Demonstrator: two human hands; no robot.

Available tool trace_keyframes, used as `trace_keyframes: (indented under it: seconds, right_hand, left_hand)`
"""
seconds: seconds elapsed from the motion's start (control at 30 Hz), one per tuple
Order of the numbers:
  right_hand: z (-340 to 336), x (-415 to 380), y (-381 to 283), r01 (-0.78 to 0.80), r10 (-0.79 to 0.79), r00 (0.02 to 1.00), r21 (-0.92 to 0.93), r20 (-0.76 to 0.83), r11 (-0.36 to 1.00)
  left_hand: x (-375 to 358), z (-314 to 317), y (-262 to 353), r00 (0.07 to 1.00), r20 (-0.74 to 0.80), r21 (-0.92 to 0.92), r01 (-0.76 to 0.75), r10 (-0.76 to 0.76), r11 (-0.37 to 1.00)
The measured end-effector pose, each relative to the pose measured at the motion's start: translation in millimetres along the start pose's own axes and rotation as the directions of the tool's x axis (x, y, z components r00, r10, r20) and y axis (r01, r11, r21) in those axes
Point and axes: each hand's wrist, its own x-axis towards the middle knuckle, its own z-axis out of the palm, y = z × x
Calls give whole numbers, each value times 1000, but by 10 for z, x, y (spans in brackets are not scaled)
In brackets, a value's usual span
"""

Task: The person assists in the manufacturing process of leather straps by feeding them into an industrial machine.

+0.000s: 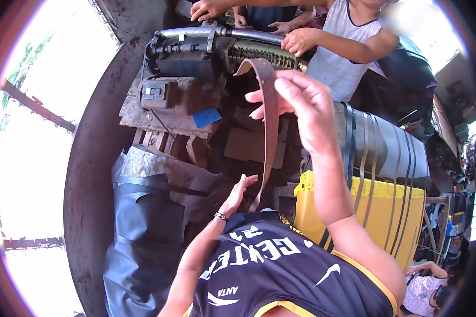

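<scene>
A long brown leather strap (270, 121) hangs in a curve in front of me, its top end bent over to the left. My right hand (309, 108) is raised and holds the strap near its upper part, with fingertips showing behind it on the left. Lower down, my left hand (239, 195) is open, fingers stretched toward the strap's lower end. That lower end narrows and drops close to my dark jersey (269, 253). Beyond the strap stands a machine with a long metal bar and rollers (185, 61).
A person in a white tank top (336, 39) grips the machine's bar; another person's hands show behind it. A switch box (156, 92) and blue card (207, 118) are near its base. Straps lie across a yellow container (322, 211) at right. Black sheeting (140, 238) stands at left.
</scene>
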Motion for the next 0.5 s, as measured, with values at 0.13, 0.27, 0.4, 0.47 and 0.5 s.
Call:
trace_keyframes:
  seconds: [0.13,0.27,0.4,0.47,0.5]
  right_hand:
    - [0,88,-195,27,-29,999,-30,-44,999]
    - [41,217,-480,124,-136,987,-134,-85,983]
    - [130,461,-1045,314,-334,941,-224,-59,923]
    - [181,627,-1313,433,-478,877,-354,-47,829]
    - [218,749,-1437,449,-529,845,-438,-74,779]
  left_hand:
    - [4,-177,11,974,216,-98,83,-60,992]
    - [-34,-249,166,960,275,-70,75,-53,995]
    - [-7,-359,564,944,329,22,-27,18,999]
    - [87,-449,668,933,355,61,-80,53,995]
    - [88,-456,803,931,356,39,-99,79,994]
